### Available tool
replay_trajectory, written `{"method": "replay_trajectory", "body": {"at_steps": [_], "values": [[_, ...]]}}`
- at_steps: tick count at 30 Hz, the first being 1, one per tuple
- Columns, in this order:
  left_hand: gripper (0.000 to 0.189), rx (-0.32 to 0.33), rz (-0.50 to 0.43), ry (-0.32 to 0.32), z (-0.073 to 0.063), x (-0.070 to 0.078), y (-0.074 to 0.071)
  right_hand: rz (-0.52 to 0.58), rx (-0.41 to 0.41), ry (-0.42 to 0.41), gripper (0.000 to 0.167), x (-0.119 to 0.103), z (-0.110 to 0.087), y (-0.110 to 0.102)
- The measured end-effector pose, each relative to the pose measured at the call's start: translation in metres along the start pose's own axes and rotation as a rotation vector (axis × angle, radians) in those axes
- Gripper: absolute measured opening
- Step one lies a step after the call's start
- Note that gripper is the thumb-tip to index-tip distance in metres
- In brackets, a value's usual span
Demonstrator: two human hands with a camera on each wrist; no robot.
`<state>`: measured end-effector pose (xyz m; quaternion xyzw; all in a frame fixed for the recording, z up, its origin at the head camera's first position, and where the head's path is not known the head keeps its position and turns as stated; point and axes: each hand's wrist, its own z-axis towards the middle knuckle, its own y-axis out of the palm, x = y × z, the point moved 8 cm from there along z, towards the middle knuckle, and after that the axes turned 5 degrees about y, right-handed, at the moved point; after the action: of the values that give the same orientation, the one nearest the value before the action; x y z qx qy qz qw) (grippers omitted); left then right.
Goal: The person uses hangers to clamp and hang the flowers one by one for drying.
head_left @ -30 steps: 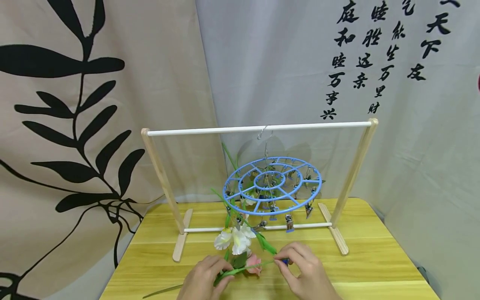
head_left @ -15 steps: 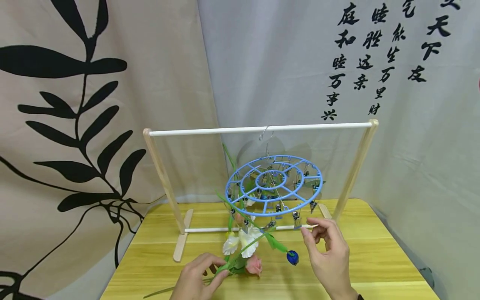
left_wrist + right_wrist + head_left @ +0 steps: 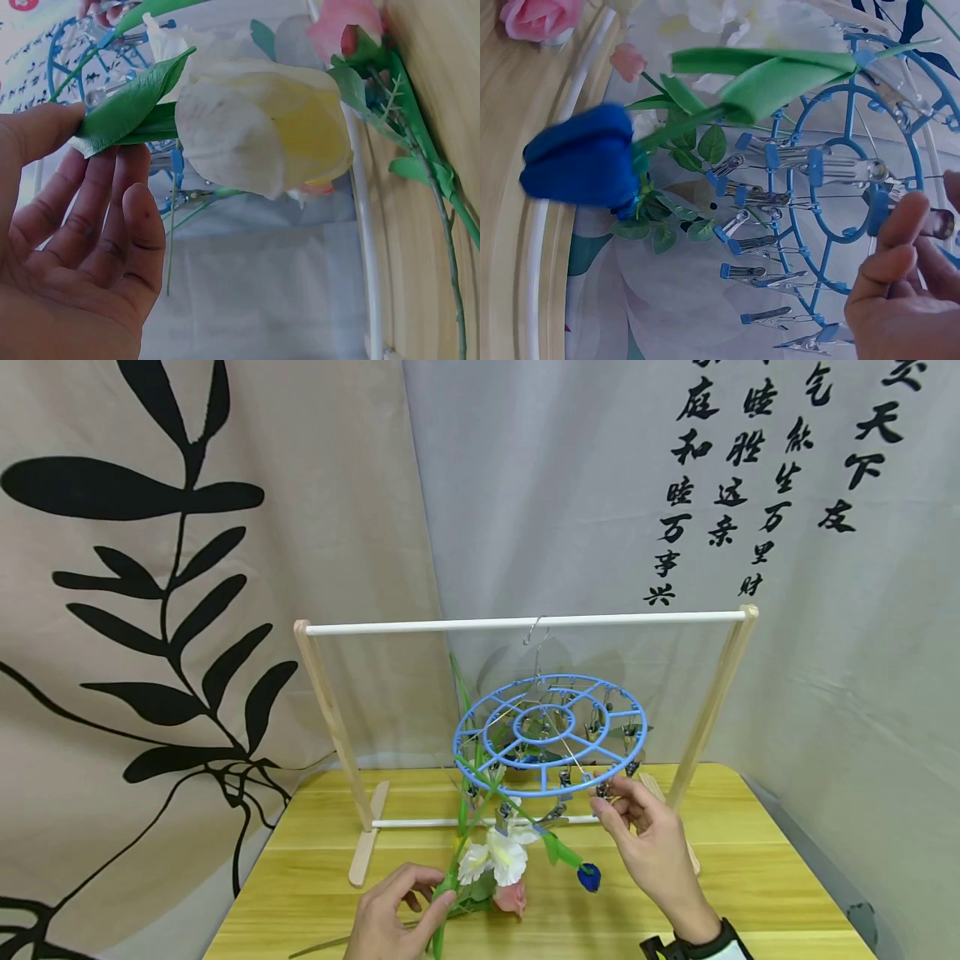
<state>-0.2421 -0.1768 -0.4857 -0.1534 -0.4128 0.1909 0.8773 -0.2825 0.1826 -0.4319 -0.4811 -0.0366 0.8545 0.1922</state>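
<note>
My left hand point(image 3: 401, 910) pinches a green leaf point(image 3: 135, 105) on a long artificial flower stem between thumb and fingers. A white-and-yellow bloom point(image 3: 262, 127) lies just beyond the leaf in the left wrist view. My right hand point(image 3: 648, 843) is raised to the near right rim of a round blue clip hanger point(image 3: 551, 789). Its thumb and fingers pinch a metal clip with blue tips point(image 3: 937, 223). A blue tulip point(image 3: 588, 877) hangs head down from another clip, between my hands. White flowers point(image 3: 495, 856) hang below the rim at the left, and a pink rose point(image 3: 512, 899) shows beneath them.
The hanger hooks onto the white top bar point(image 3: 450, 624) of a wooden-legged rack. Several more clips point(image 3: 754, 245) dangle from its rings, some holding flowers. A lower white bar point(image 3: 420, 823) crosses behind the white flowers. The wooden tabletop point(image 3: 750, 877) extends to the right.
My right hand leaves the blue tulip and moves up to a clip on the hanger's rim. The stem in my left hand swings more upright. The blue tulip comes into view, hanging.
</note>
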Motion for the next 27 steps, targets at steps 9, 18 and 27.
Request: {"method": "replay_trajectory", "body": {"at_steps": [9, 18, 27], "values": [[0.037, 0.035, -0.005, -0.004, -0.001, 0.003, 0.001, 0.102, -0.068, -0.016, 0.018, -0.008, -0.002, 0.004], [0.036, 0.057, -0.024, 0.008, -0.003, 0.008, 0.000, 0.153, -0.082, -0.097, 0.023, -0.026, -0.015, 0.010], [0.034, 0.073, -0.073, -0.014, -0.007, 0.011, -0.001, 0.168, -0.133, -0.124, 0.032, -0.036, -0.025, 0.021]]}}
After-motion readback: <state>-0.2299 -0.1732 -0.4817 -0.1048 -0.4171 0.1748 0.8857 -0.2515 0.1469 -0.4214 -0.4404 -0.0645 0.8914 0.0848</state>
